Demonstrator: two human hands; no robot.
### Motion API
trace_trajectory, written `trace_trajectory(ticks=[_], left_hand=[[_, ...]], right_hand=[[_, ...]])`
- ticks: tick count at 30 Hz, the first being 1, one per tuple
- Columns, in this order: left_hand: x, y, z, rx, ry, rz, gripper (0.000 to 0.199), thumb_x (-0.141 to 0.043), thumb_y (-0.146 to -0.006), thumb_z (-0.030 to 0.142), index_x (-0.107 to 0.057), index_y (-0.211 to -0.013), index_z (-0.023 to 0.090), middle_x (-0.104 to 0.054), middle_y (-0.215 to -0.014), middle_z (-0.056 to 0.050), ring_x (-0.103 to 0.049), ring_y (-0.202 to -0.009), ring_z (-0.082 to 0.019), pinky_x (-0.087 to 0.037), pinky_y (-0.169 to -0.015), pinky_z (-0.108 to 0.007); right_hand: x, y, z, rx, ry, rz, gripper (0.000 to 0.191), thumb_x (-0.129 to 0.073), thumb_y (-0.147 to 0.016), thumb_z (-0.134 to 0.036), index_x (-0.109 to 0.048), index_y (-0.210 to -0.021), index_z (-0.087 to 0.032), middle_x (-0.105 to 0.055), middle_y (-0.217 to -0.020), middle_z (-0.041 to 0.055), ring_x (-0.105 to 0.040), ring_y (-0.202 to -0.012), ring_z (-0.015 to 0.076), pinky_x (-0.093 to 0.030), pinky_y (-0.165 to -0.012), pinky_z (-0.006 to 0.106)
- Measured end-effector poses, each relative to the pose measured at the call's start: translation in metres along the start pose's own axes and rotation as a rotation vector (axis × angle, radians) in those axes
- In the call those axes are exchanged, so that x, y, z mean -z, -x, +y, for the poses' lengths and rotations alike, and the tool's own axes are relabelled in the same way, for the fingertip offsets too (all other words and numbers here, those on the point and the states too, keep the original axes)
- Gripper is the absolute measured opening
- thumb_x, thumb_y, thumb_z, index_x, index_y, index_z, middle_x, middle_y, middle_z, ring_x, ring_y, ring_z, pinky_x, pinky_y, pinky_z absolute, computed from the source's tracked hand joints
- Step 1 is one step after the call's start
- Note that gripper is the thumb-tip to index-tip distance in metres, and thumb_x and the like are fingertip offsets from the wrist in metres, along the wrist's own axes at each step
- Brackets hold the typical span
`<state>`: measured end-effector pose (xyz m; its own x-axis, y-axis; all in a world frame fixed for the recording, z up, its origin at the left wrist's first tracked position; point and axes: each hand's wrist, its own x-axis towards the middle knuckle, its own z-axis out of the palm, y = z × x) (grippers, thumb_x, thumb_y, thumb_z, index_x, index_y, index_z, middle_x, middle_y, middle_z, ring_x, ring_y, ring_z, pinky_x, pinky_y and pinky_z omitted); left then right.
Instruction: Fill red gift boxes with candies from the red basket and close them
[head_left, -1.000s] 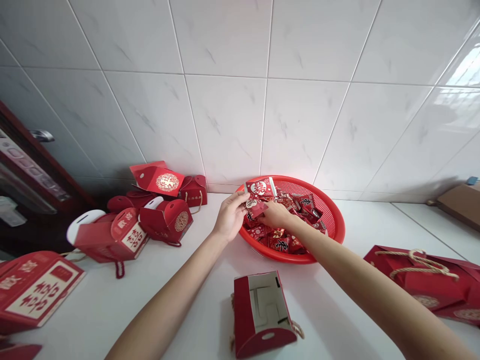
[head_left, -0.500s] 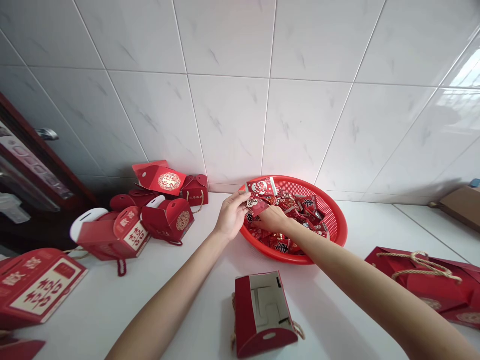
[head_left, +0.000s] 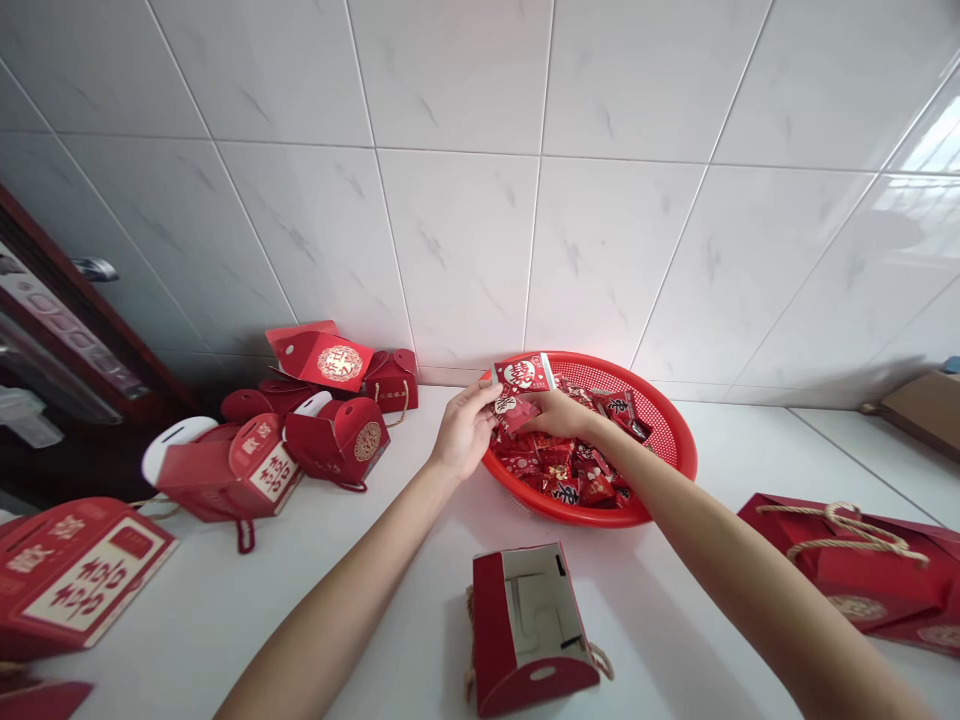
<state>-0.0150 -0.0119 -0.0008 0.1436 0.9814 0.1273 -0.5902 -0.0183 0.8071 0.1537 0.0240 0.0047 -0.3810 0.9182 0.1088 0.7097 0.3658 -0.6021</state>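
Note:
My left hand [head_left: 466,428] is closed on red candy packets [head_left: 523,374] at the left rim of a red plastic basket [head_left: 677,440]. Wrapped candies [head_left: 577,470] in red wrappers lie inside the basket. Over their left part is my right hand [head_left: 556,414], beside the packets; its fingers are closed at a small red packet [head_left: 516,412], with the fingertips partly hidden. In front of the basket, a red box [head_left: 495,630] stands with its top open, showing a pale inside and rope handles.
Several red boxes [head_left: 337,440] are grouped at the left, with a larger one [head_left: 82,580] nearer me. At the right lie red boxes with rope handles [head_left: 847,560] and a brown carton [head_left: 922,410]. A tiled wall [head_left: 450,250] rises behind.
My right hand has lifted slightly out of the candies and moved up towards the packets at my left hand. My left hand has barely moved.

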Motion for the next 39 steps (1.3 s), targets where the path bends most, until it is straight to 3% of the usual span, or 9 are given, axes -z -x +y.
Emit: trace_trajectory(ticks=[3, 7, 10, 14, 20, 24, 30, 34, 39], left_hand=[[-0.001, 0.001, 0.001, 0.007, 0.000, 0.000, 0.020, -0.086, -0.062, 0.028, -0.072, -0.071, 0.017, -0.073, -0.076, -0.001, -0.064, -0.072, -0.015, -0.046, -0.069, -0.027], [-0.001, 0.001, 0.001, 0.007, -0.007, -0.006, 0.019, -0.086, -0.063, 0.028, -0.072, -0.070, 0.018, -0.073, -0.077, -0.001, -0.064, -0.071, -0.015, -0.046, -0.069, -0.028], [-0.001, 0.000, -0.001, -0.007, -0.023, 0.004, 0.020, -0.087, -0.062, 0.028, -0.073, -0.071, 0.018, -0.070, -0.073, 0.000, -0.061, -0.069, -0.014, -0.044, -0.068, -0.027], [-0.002, 0.001, -0.003, -0.065, -0.108, -0.029, 0.020, -0.086, -0.064, 0.032, -0.072, -0.068, 0.018, -0.065, -0.068, 0.001, -0.056, -0.068, -0.014, -0.043, -0.069, -0.027], [-0.004, 0.007, -0.006, -0.182, -0.442, -0.082, 0.024, -0.083, -0.071, 0.037, -0.069, -0.064, 0.019, -0.060, -0.065, 0.002, -0.051, -0.067, -0.015, -0.039, -0.066, -0.028], [-0.005, 0.009, -0.007, -0.209, -0.582, -0.135, 0.020, -0.083, -0.074, 0.034, -0.072, -0.066, 0.020, -0.063, -0.068, 0.000, -0.051, -0.066, -0.016, -0.038, -0.066, -0.029], [-0.008, 0.011, -0.006, -0.186, -0.548, -0.178, 0.017, -0.089, -0.069, 0.031, -0.076, -0.066, 0.021, -0.067, -0.067, -0.002, -0.054, -0.066, -0.019, -0.040, -0.067, -0.031], [-0.008, 0.012, -0.006, -0.211, -0.581, -0.226, 0.014, -0.088, -0.069, 0.030, -0.077, -0.068, 0.022, -0.071, -0.070, -0.003, -0.058, -0.069, -0.021, -0.043, -0.070, -0.032], [-0.006, 0.013, -0.009, -0.243, -0.693, -0.253, 0.014, -0.077, -0.080, 0.030, -0.077, -0.068, 0.022, -0.072, -0.072, -0.004, -0.060, -0.072, -0.023, -0.043, -0.072, -0.033]], right_hand=[[0.019, 0.004, 0.010, -0.087, -0.024, 0.114, 0.008, -0.074, -0.075, -0.024, -0.069, -0.077, -0.018, -0.070, -0.071, -0.0010, -0.064, -0.072, 0.0179, -0.050, -0.069, 0.028], [0.041, 0.013, 0.028, -0.281, -0.024, 0.301, 0.027, -0.077, -0.071, -0.026, -0.055, -0.057, -0.021, -0.057, -0.055, -0.0023, -0.056, -0.061, 0.0175, -0.044, -0.062, 0.029], [0.050, 0.020, 0.033, -0.389, -0.075, 0.443, 0.031, -0.077, -0.075, -0.033, -0.054, -0.057, -0.022, -0.055, -0.052, -0.0007, -0.054, -0.056, 0.0181, -0.041, -0.059, 0.030], [0.052, 0.028, 0.023, -0.400, -0.242, 0.567, 0.039, -0.056, -0.091, -0.052, -0.058, -0.066, -0.021, -0.051, -0.050, -0.0024, -0.047, -0.046, 0.0142, -0.039, -0.050, 0.028], [0.039, 0.044, -0.005, -0.244, -0.443, 0.638, 0.057, -0.049, -0.087, -0.077, -0.059, -0.079, -0.022, -0.037, -0.049, -0.0079, -0.036, -0.041, 0.0114, -0.030, -0.043, 0.026], [0.024, 0.049, -0.021, -0.184, -0.209, 0.630, 0.047, -0.038, -0.099, -0.067, -0.053, -0.089, -0.023, -0.048, -0.057, -0.0042, -0.049, -0.051, 0.0161, -0.034, -0.052, 0.027], [0.008, 0.050, -0.036, -0.179, 0.183, 0.536, 0.048, -0.021, -0.106, -0.053, -0.048, -0.122, -0.017, -0.071, -0.084, 0.0111, -0.064, -0.070, 0.0251, -0.035, -0.061, 0.031], [0.002, 0.049, -0.040, -0.184, 0.230, 0.517, 0.048, -0.023, -0.106, -0.050, -0.044, -0.131, -0.015, -0.070, -0.115, 0.0216, -0.067, -0.080, 0.0272, -0.038, -0.062, 0.031], [0.001, 0.050, -0.039, -0.116, 0.135, 0.515, 0.046, -0.026, -0.105, -0.050, -0.048, -0.126, -0.016, -0.070, -0.107, 0.0175, -0.066, -0.083, 0.0271, -0.041, -0.068, 0.033]])
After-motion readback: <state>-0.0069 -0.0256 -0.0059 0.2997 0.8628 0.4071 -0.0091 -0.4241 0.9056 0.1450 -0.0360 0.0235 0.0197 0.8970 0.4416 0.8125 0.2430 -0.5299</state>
